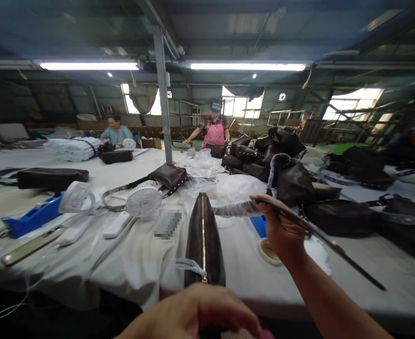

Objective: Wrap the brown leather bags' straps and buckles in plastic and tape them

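Note:
A dark brown leather bag (212,240) lies lengthwise before me on the white-covered table, its gold zipper (203,226) facing up. At the zipper's near end, the pull is wrapped in clear film. My left hand (196,310) is curled at the bag's near end, low in the view; what its fingers hold is hidden. My right hand (281,230) is closed on a dark leather strap (299,219), held above the table to the right of the bag. A plastic-wrapped length (235,208) runs from that hand toward the bag, while the strap's bare end points down to the right.
Several dark bags (295,186) are piled at the right. White fans (143,201), a blue tape dispenser (34,216) and another strapped bag (168,175) lie to the left. A round container (270,252) stands near my right wrist. Two people (214,132) are across the table.

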Tool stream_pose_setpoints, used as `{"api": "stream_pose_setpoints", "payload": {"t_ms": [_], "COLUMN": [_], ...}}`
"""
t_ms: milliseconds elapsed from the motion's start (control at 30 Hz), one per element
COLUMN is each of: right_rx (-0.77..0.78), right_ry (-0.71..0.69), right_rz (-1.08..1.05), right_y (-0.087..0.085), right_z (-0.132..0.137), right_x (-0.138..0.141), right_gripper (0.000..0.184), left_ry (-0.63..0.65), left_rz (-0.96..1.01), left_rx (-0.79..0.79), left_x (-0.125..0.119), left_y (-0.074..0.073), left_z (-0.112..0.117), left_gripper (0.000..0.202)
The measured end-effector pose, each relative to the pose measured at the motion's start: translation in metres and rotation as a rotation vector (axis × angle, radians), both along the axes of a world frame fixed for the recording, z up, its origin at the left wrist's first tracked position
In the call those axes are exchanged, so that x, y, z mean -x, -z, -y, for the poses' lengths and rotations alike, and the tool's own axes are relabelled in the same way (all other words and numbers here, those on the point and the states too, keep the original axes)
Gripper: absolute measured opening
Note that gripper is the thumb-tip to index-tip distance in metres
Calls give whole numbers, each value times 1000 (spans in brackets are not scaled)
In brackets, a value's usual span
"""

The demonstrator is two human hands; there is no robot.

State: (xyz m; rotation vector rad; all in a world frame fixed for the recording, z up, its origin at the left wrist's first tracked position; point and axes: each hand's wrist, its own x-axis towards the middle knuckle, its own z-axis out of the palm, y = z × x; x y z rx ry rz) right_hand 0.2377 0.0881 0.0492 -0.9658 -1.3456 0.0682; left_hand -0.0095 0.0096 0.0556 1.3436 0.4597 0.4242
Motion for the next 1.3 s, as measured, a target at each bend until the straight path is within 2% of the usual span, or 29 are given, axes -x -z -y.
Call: {"api": "stream_pose_setpoints", "payload": {"t_ms": [67, 133, 167, 233, 300, 367, 433, 500, 567, 633, 700, 800, 933, 1033, 1100, 1167, 1200, 1300], "right_rx": [-33, -23, 2, 91, 224, 385, 563, 661, 639, 645, 817, 1107, 1204, 1169, 1112, 1042, 998, 843], "right_ry": [39, 1, -54, -235, -472, -693, -886, -998, -918, -694, -552, -619, -744, -686, -593, -518, -480, -365], "right_rz": [68, 37, -27, -239, -443, -544, -565, -577, -653, -774, -867, -863, -736, -658, -614, -567, -534, -400], "right_y": [-19, -31, -34, -35, -28, -16, 1, 20, 38, 51, 59, 67, 84, 98, 102, 97, 92, 66], "right_z": [18, 34, 42, 55, 67, 76, 79, 72, 55, 30, 4, -27, -47, -60, -74, -92, -103, -134], "right_x": [-2, -3, -3, -1, 3, 8, 11, 10, 4, -5, -13, -14, 6, 19, 17, 7, 2, -8], "right_gripper": [17, 16, 15, 14, 18, 24, 31, 40, 43, 41, 42, 47, 39, 30, 23, 19, 19, 32], "left_ry": [-203, -401, -458, -485, -438, -411, -452, -525, -567, -595, -610, -621, -624, -597, -686, -757, -743, -598], "left_rz": [40, 31, 15, 17, 56, 70, 56, 40, 30, 24, 4, -74, -205, -434, -607, -716, -746, -757], "left_rx": [118, 296, 375, 487, 537, 524, 484, 447, 412, 353, 270, 91, -219, -639, -850, -825, -774, -692], "left_x": [-4, -12, -17, -30, -45, -63, -82, -97, -107, -113, -114, -109, -84, -54, -33, -16, -11, -7], "left_y": [11, 23, 28, 34, 36, 37, 38, 41, 43, 45, 46, 44, 35, 34, 40, 51, 57, 70], "left_z": [-21, -44, -55, -73, -86, -96, -104, -111, -116, -118, -117, -109, -96, -89, -87, -85, -84, -76], "left_gripper": [57, 59, 60, 62, 62, 55, 36, 16, 6, 5, 10, 15, 14, 30, 46, 61, 67, 71]}}
